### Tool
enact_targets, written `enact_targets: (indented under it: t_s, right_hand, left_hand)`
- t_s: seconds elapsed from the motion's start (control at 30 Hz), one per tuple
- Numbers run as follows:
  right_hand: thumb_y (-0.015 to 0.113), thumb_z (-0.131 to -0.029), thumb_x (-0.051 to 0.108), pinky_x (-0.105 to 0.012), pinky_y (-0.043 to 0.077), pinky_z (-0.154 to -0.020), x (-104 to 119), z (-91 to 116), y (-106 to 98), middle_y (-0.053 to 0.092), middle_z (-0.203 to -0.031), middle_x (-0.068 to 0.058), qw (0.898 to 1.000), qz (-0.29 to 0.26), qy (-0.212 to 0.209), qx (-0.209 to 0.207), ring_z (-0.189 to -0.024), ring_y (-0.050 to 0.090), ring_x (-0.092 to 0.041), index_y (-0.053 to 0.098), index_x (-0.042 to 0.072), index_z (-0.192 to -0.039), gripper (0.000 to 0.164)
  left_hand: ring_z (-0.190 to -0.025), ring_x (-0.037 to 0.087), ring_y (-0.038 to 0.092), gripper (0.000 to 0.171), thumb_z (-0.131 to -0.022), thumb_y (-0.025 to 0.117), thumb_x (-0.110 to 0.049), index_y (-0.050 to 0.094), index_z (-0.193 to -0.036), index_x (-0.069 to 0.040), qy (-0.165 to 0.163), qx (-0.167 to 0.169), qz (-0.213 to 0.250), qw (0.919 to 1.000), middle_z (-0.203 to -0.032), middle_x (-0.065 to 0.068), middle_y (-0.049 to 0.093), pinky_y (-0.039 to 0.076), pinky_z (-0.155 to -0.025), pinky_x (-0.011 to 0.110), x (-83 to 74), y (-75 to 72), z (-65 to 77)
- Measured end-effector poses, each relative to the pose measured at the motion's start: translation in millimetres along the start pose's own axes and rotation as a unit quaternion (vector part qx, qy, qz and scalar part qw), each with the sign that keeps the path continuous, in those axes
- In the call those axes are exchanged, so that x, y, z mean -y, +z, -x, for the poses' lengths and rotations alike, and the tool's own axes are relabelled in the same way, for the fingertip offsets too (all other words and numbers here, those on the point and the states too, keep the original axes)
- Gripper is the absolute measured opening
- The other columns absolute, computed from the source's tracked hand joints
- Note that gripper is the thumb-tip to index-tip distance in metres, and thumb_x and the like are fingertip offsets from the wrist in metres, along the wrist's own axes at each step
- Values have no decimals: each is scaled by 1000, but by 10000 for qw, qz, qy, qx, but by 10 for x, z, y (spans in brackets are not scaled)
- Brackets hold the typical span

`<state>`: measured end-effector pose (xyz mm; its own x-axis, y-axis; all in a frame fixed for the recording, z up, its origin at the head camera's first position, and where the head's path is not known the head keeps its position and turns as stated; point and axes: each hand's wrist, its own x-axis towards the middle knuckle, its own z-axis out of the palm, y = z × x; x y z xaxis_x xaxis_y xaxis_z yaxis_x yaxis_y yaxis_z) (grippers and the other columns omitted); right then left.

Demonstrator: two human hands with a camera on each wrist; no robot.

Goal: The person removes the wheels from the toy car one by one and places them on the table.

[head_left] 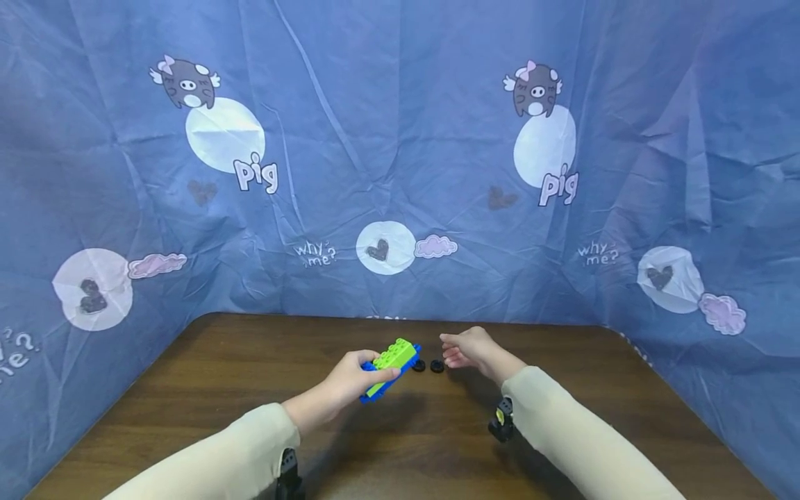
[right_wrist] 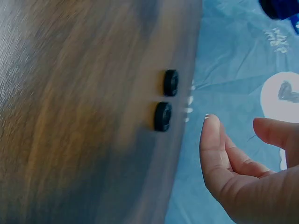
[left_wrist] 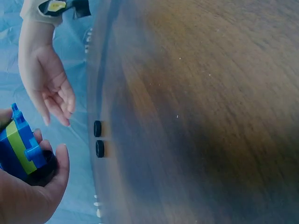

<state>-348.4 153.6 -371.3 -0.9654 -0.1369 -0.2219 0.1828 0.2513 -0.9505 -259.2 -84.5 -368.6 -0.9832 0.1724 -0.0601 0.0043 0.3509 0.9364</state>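
Note:
My left hand (head_left: 356, 378) grips a toy car of building blocks (head_left: 395, 357), lime green with studs on top and blue below, tilted above the table. In the left wrist view a black round part, like a wheel, shows at the underside of the block car (left_wrist: 18, 144), partly hidden by the fingers. My right hand (head_left: 473, 348) hovers to the right with loosely bent fingers, thumb apart from them and nothing between. Two small black wheels (right_wrist: 162, 116) (right_wrist: 171, 83) stand side by side on the table, just left of the right hand in the head view.
The brown wooden table (head_left: 250, 430) has rounded far corners. A blue cloth (head_left: 400, 160) printed with pigs and hearts hangs behind it and along both sides. Dark devices are strapped at both wrists, one of them the right wrist device (head_left: 501, 420).

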Motion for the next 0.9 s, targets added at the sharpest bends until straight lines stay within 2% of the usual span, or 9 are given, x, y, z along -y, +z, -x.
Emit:
enact_targets:
  t_s: [0.33, 0.6, 0.7, 0.9]
  right_hand:
    - [56, -98, 23, -26, 58, -65, 139, 174, 34, 67, -77, -11, 9986, -50, -106, 518, -63, 66, -13, 54, -20, -118, 48]
    - [56, -97, 29, -28, 58, -70, 217, 283, 71, 69, -82, -10, 9939, -259, -140, 1065, -69, 68, -15, 55, -19, -117, 52]
    - [57, -96, 32, -29, 58, -72, 228, 316, 106, 69, -83, -11, 9919, -334, -9, 1229, -73, 69, -17, 55, -18, -117, 54]
    - [63, -92, 35, -33, 59, -75, 220, 358, 171, 68, -83, -11, 9902, -395, 323, 1304, -76, 70, -21, 57, -13, -113, 53]
  left_hand:
    - [-73, 15, 59, 39, -80, 79, -27, 67, -106, 0, 210, -204, -112, 9995, -89, 7, 68, 50, -62, 26, 3, -2, -51]
    - [-69, 12, 60, 40, -78, 81, -19, 66, -107, 3, 379, -198, -52, 9991, -84, 7, 68, 51, -61, 25, -17, -10, -61]
    - [-67, 12, 60, 41, -76, 82, -16, 65, -108, 4, 416, -172, -63, 9990, -83, 8, 68, 53, -60, 27, -30, -8, -64]
    - [-68, 13, 59, 41, -73, 83, -11, 65, -107, 5, 522, -166, -160, 9984, -82, 8, 67, 51, -59, 24, -47, 18, -66]
